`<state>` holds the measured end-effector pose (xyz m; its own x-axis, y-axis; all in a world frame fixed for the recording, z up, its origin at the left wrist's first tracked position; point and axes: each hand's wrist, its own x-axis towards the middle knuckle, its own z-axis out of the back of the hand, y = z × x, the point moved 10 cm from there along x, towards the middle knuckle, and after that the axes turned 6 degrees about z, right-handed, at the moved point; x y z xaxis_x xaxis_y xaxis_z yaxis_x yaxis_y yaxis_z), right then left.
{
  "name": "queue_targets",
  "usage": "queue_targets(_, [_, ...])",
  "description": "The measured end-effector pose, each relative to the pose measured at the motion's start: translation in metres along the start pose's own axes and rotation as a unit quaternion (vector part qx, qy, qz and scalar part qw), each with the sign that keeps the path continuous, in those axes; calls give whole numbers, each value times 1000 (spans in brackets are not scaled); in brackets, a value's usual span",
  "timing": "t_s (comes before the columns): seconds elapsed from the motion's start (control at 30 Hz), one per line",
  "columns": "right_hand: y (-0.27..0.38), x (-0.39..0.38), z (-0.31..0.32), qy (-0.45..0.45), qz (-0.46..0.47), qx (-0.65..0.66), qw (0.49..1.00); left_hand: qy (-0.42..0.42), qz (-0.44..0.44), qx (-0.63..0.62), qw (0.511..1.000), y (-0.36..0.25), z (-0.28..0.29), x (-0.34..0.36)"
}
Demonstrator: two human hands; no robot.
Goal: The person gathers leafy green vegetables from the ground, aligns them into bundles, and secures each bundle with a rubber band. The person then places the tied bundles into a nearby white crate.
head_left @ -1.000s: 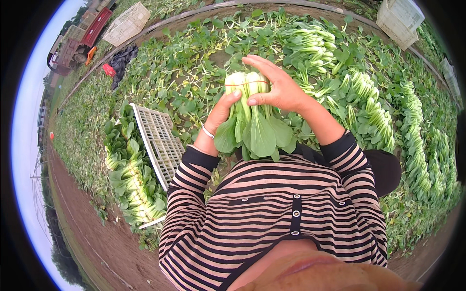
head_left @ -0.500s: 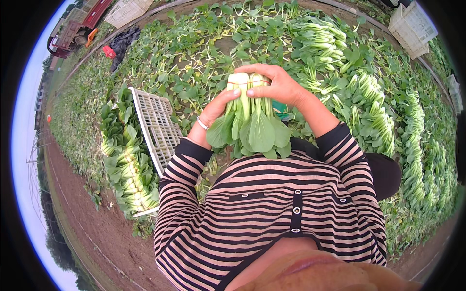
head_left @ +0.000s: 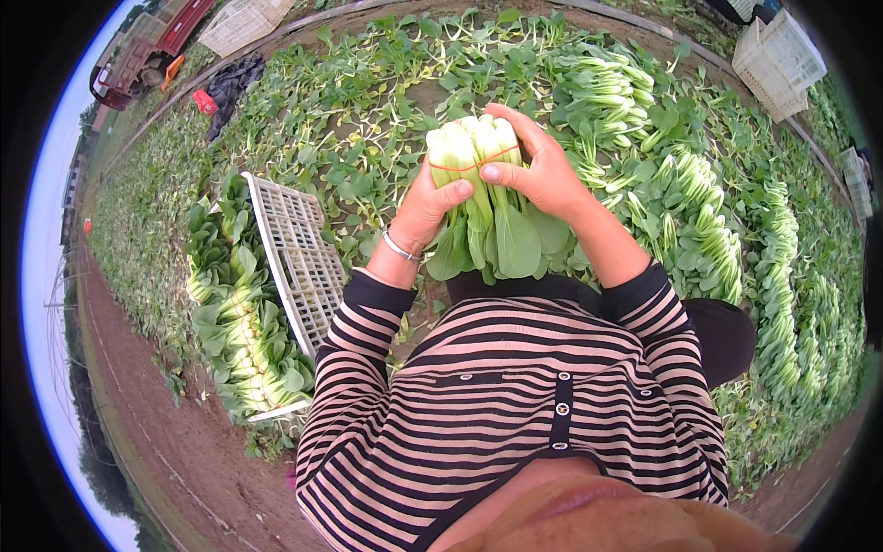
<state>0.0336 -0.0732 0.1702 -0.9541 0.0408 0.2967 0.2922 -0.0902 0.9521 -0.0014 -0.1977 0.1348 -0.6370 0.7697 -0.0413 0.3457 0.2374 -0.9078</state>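
Between my two hands is a bunch of bok choy (head_left: 501,235), its pale cut stems pointing up and away and its green leaves hanging toward me. A red-orange band (head_left: 460,168) goes around the stems. My left hand (head_left: 425,207) grips the bunch from the left side, thumb across the stems, a bracelet on its wrist. My right hand (head_left: 543,175) wraps the right side, with its thumb near the band and its fingers behind the stems. Most fingers of both hands are hidden behind the bunch.
At left a white plastic crate (head_left: 299,253) holds packed bok choy (head_left: 244,322). Rows of cut bok choy (head_left: 704,216) lie on the right, a heap (head_left: 612,92) farther off. White crates (head_left: 780,60) stand at the far right, another crate (head_left: 241,26) far left near a red vehicle (head_left: 175,32).
The bunch has tipped so more of its cut stem ends and band show. My hands have shifted slightly to the right, still holding it.
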Motion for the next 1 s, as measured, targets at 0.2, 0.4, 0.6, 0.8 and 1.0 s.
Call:
queue_targets(0.2, [8, 3, 5, -52, 15, -5, 999, -11, -5, -37, 999, -1, -6, 3])
queue_targets(0.4, [38, 0, 25, -114, 144, -90, 979, -25, 43, -146, 988, 16, -2, -1])
queue_targets(0.6, [48, 4, 14, 3, 134, -146, 980, -22, 32, -112, 993, 10, -7, -3])
queue_targets(0.8, [56, -7, 11, -11, 212, -215, 953, -35, 30, -129, 991, 12, -5, -4])
queue_targets(1.0, [10, -4, 23, -89, 49, 122, 987, -72, -123, 41, 989, -19, -9, -1])
